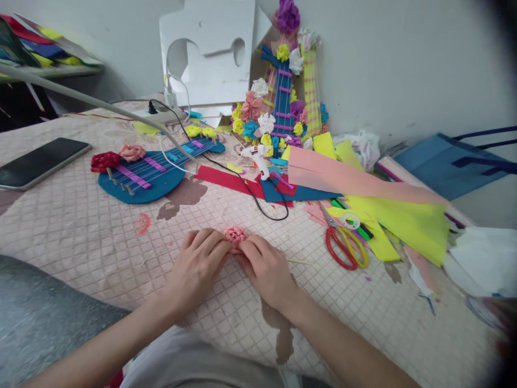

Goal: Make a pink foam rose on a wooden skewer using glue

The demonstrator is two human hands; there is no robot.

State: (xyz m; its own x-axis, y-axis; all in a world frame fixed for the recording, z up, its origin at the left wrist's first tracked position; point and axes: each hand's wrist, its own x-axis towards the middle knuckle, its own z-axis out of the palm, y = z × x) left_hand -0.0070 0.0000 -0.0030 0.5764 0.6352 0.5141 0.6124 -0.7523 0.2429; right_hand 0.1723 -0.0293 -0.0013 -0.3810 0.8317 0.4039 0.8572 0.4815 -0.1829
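Note:
My left hand [200, 262] and my right hand [264, 267] meet over a small pink rolled paper flower [235, 235] on the quilted surface [81, 231]. The fingertips of both hands are curled and pressed on the flower from either side. A thin wooden stick [301, 262] pokes out to the right of my right hand. Most of the flower is hidden under my fingers.
A blue felt guitar [157, 173] with red and pink flowers lies at back left, a phone [40, 161] further left. A white glue gun [258, 157] with a black cord, a flower-covered guitar [283, 102], coloured sheets [363, 183] and red and yellow scissors [347, 245] lie to the right.

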